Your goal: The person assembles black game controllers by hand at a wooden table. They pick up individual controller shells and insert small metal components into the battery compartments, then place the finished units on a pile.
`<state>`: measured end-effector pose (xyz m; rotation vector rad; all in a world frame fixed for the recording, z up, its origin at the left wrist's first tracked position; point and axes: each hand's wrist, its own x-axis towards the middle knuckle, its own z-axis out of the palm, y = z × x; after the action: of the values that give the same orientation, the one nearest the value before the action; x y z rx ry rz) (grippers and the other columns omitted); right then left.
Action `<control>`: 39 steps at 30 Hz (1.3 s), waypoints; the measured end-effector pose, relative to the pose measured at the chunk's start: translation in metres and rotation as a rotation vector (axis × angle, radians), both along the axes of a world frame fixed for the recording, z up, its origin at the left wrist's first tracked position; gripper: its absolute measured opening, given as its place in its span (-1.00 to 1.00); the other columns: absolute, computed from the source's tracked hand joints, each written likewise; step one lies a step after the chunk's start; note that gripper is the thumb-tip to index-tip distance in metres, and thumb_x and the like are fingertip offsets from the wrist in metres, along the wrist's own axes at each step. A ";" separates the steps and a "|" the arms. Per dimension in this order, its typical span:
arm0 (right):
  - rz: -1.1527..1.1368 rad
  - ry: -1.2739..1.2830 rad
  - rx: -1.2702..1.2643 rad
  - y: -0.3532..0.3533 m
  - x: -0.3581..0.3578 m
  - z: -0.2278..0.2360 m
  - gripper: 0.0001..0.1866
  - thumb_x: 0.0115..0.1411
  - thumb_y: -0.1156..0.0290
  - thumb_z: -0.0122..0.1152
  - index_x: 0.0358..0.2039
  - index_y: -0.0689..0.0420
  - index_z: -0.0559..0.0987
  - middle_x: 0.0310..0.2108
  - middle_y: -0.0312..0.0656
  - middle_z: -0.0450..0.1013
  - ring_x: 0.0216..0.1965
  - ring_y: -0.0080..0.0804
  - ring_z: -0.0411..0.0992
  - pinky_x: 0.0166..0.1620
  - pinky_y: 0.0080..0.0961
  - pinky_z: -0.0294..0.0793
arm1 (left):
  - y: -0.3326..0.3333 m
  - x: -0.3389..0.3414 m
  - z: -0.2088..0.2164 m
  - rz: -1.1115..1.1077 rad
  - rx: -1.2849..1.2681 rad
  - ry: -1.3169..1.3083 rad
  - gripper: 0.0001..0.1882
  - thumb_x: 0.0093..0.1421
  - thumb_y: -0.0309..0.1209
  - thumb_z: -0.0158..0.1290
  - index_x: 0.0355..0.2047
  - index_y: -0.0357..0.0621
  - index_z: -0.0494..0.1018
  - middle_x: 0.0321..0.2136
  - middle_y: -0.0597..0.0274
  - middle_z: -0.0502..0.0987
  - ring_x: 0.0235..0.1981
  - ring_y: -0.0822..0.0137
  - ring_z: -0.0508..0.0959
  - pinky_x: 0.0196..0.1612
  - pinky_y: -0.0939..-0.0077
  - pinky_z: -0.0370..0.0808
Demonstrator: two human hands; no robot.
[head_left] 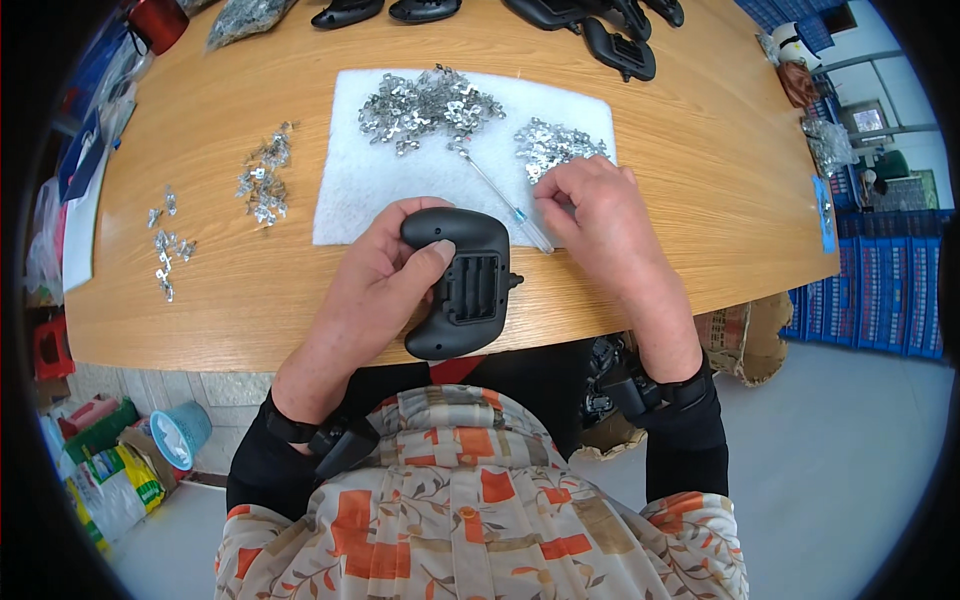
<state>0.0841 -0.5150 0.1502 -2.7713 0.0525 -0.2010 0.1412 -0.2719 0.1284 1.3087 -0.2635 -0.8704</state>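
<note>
My left hand (385, 268) is closed round a black game controller housing (456, 225), with its thumb on the face. The housing's battery compartment faces up, and no batteries show in its slots. At the right side of the white foam sheet (340, 190), my right hand (598, 212) has its fingers curled together beside a small pile of silvery metal clips (552, 142). Whatever is between those fingertips is hidden. A screwdriver (492, 186) with a clear handle lies between my hands. A larger heap of metal contact pieces (420, 108) covers the sheet's far part.
Loose metal pieces (264, 180) lie on the wooden table (720, 170) at the left. More black controllers (620, 50) and a plastic bag (245, 20) sit along the far edge. Blue crates (865, 290) are stacked at the right; a light-blue bin (182, 435) stands on the floor.
</note>
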 end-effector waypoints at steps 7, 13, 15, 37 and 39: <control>-0.179 0.069 0.684 0.019 -0.012 0.009 -0.89 0.28 0.44 0.21 -0.29 0.21 0.58 -0.44 -0.24 0.47 -0.39 -0.49 0.41 -0.26 -0.55 0.41 | 0.001 0.003 -0.006 0.025 0.088 -0.019 -0.59 0.38 -0.44 -0.01 0.21 -0.17 0.27 -0.28 0.42 0.49 -0.37 0.69 0.41 -0.33 0.75 0.38; -0.112 0.063 0.912 0.050 -0.023 -0.001 -0.90 0.26 0.49 0.25 -0.25 0.24 0.57 -0.43 -0.29 0.46 -0.33 -0.57 0.40 -0.24 -0.62 0.42 | -0.002 0.003 -0.006 0.040 0.096 -0.029 -0.58 0.39 -0.41 0.00 0.22 -0.18 0.27 -0.30 0.42 0.49 -0.39 0.69 0.41 -0.35 0.76 0.39; -0.103 0.031 0.845 0.052 -0.024 -0.007 -0.91 0.24 0.51 0.26 -0.26 0.22 0.57 -0.43 -0.27 0.46 -0.32 -0.52 0.42 -0.22 -0.59 0.43 | 0.000 0.003 -0.006 0.035 0.084 -0.036 -0.58 0.39 -0.41 0.00 0.22 -0.19 0.28 -0.31 0.42 0.49 -0.39 0.69 0.41 -0.35 0.76 0.39; 0.190 -0.274 0.079 0.048 -0.018 -0.006 -0.79 0.00 0.53 0.36 -0.30 0.11 0.64 -0.40 -0.27 0.47 -0.28 -0.25 0.41 -0.14 -0.33 0.32 | 0.000 0.008 -0.010 0.096 -0.033 0.121 -0.65 0.39 -0.42 0.00 0.15 -0.23 0.33 -0.28 0.40 0.48 -0.45 0.69 0.37 -0.43 0.80 0.36; 0.230 -0.289 -0.043 0.047 -0.021 -0.003 -0.72 -0.07 0.53 0.38 -0.26 0.09 0.66 -0.36 -0.29 0.47 -0.25 -0.27 0.41 -0.14 -0.32 0.31 | 0.000 0.008 -0.009 0.101 -0.030 0.122 -0.64 0.39 -0.41 0.01 0.15 -0.22 0.33 -0.27 0.40 0.48 -0.45 0.69 0.38 -0.42 0.80 0.38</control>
<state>0.0633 -0.4677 0.1474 -2.7313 -0.3458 -0.5420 0.1489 -0.2718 0.1190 1.2249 -0.1132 -0.8538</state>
